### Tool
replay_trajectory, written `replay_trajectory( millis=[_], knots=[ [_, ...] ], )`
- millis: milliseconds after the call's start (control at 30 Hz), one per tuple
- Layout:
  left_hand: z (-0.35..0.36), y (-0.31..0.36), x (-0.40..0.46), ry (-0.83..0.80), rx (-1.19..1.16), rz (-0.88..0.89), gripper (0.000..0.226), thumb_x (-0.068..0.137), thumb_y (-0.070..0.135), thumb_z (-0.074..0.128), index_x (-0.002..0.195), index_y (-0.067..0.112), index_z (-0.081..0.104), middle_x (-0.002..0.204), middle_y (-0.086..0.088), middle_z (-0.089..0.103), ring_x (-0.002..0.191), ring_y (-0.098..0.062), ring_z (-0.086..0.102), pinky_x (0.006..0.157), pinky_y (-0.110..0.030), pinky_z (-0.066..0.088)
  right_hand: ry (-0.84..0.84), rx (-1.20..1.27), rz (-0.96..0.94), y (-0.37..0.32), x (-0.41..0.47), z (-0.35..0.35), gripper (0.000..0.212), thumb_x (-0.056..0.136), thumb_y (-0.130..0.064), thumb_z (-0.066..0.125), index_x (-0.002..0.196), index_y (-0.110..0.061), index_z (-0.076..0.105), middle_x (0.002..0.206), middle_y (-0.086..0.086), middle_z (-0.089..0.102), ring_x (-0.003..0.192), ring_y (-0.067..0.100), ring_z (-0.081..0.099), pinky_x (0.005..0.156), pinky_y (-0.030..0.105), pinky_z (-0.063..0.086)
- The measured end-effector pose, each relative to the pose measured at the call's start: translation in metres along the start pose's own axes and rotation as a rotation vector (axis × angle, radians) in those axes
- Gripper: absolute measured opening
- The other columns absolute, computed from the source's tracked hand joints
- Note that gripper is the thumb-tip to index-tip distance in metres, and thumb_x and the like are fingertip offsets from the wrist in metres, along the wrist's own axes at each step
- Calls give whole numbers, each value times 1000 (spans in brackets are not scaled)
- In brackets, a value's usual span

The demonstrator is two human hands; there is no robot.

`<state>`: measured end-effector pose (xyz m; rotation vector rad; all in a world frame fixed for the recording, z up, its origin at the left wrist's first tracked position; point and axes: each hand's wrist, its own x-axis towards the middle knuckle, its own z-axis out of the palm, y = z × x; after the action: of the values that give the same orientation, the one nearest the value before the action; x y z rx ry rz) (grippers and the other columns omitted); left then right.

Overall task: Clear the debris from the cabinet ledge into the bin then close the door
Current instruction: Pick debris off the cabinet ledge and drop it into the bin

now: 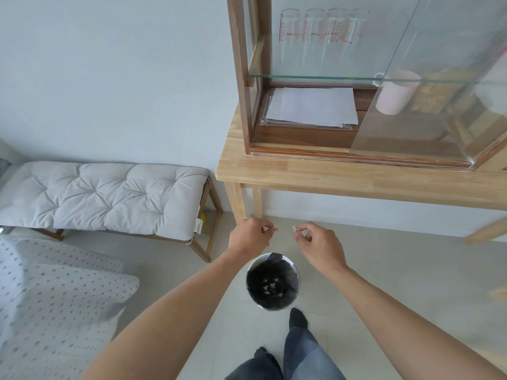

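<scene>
A round metal bin [272, 305] with a black liner stands on the floor below my hands; pale scraps lie in its bottom. My left hand [251, 237] pinches a small piece of debris [273, 229] between thumb and fingers, just beyond the bin's far rim. My right hand [319, 244] pinches another pale scrap [294, 229] beside it. The wooden cabinet [241, 78] stands on a light wood table [329, 176]. Its sliding glass door [428, 105] is pushed to the right, leaving the left half open. A tiny speck [304, 159] lies by the front ledge [301, 152].
Inside the cabinet lie white sheets of paper [311, 106], a pink mug [395, 91] and glasses on the glass shelf. A cushioned bench [104, 198] stands to the left, with a dotted blanket [55, 297] at lower left. My socked foot [298, 319] is beside the bin.
</scene>
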<state>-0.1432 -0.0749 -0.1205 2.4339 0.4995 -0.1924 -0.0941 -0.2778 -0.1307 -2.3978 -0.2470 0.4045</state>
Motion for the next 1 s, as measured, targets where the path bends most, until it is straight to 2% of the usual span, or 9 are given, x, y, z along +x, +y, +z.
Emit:
replay_trajectory(
  millis=[67, 133, 333, 433, 533, 600, 733, 867, 1000],
  knots=[
    [10, -10, -1, -23, 7, -34, 25, 104, 46, 62, 117, 33, 79, 83, 9, 79, 79, -17, 74, 78, -39, 64, -34, -16, 10, 7, -3, 9, 23, 104, -45, 63, 115, -33, 79, 68, -14, 65, 71, 19, 67, 68, 33, 48],
    [18, -18, 0, -33, 16, -52, 24, 104, 45, 64, 118, 32, 79, 90, 7, 80, 84, -18, 75, 79, -41, 65, -70, -35, 17, 12, -5, 17, 24, 104, -46, 63, 116, -33, 78, 71, -14, 67, 76, 20, 71, 71, 35, 55],
    [37, -30, 1, -80, 34, -121, 24, 103, 42, 63, 123, 36, 75, 86, 12, 77, 67, 2, 67, 65, -26, 52, -205, -70, 74, 24, -5, 35, 33, 103, -49, 60, 130, -34, 74, 86, -8, 80, 94, 21, 76, 88, 39, 61],
    [39, -32, 4, -104, 28, -156, 29, 103, 40, 62, 130, 37, 71, 84, 12, 78, 79, -8, 69, 71, -28, 52, -237, -90, 90, 26, -2, 36, 39, 101, -46, 63, 137, -34, 69, 89, -8, 80, 101, 22, 75, 92, 41, 60],
    [36, -34, 8, -87, 17, -162, 30, 103, 40, 63, 131, 34, 72, 97, 8, 78, 81, -10, 70, 76, -31, 58, -230, -98, 98, 25, 5, 32, 41, 101, -43, 61, 141, -33, 68, 91, -10, 78, 101, 21, 74, 92, 39, 60],
    [34, -35, 11, -80, 8, -159, 28, 104, 39, 64, 130, 32, 73, 99, 5, 78, 80, -10, 72, 77, -32, 62, -209, -92, 96, 23, 9, 27, 42, 102, -43, 62, 141, -32, 68, 91, -11, 76, 100, 22, 74, 92, 38, 59],
    [22, -30, 13, -51, 2, -140, 30, 106, 40, 62, 133, 31, 72, 106, 1, 81, 93, -19, 77, 76, -34, 63, -152, -62, 84, 17, 13, 16, 39, 102, -45, 63, 139, -31, 69, 87, -11, 76, 93, 20, 74, 89, 37, 59],
    [1, -18, 16, -3, -58, -134, 29, 105, 38, 60, 131, 31, 71, 81, 11, 79, 67, -4, 68, 59, -28, 53, -99, -41, 66, 7, 15, 1, 39, 101, -45, 63, 137, -31, 70, 86, -10, 77, 91, 20, 74, 91, 39, 59],
    [-26, -1, 19, 48, -89, -86, 31, 102, 39, 59, 129, 33, 72, 70, 13, 76, 66, -4, 65, 62, -30, 54, -29, -15, 36, -11, 17, -22, 36, 101, -45, 64, 134, -32, 71, 85, -9, 77, 88, 19, 74, 90, 39, 59]
  ],
)
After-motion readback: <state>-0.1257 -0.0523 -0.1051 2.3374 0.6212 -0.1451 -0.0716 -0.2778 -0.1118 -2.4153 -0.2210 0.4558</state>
